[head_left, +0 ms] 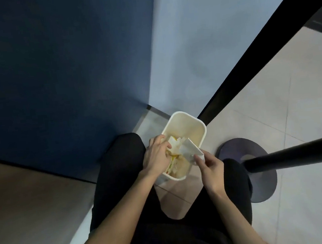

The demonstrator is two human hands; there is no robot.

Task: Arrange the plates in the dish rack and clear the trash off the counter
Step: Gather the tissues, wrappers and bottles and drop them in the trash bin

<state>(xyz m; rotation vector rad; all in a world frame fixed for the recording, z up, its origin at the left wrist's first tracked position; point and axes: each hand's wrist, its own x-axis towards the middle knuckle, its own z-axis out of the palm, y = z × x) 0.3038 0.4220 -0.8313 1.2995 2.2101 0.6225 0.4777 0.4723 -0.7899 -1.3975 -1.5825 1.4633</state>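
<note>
View from above, looking down at a person's two bare forearms & black-trousered legs (121,165) over a pale tiled floor (292,92).

Centre: a cream rectangular plastic waste bin (183,117) stands on the floor btwn the knees, in a corner by a dark blue wall (61,72). Inside it, on the near side, lies crumpled white-and-yellow paper trash (175,147). The far side of the bin shows bare wall.

The left hand (156,154) reaches over the bin's left rim, fingers curled down & gripping the crumpled wad. The right hand (210,167) is at the near right rim, thumb & fingers pinching a white folded paper sheet (191,150) that sticks up over the bin's mouth, touching the wad.

To the right, just beside the bin: a black pole (298,153) on a round dark base (236,147).

Step in hand, as I judge it: the trash-clearing part, w/ the paper being put into the bin. No plates, dish rack or counter in view, so their status can't be told.

Next move prob. calls for both hands to loosen, so wad & sheet drop fully inside, the sheet pushed below the rim so it doesn't spring out, then lifting clear w/o tipping the light bin.
</note>
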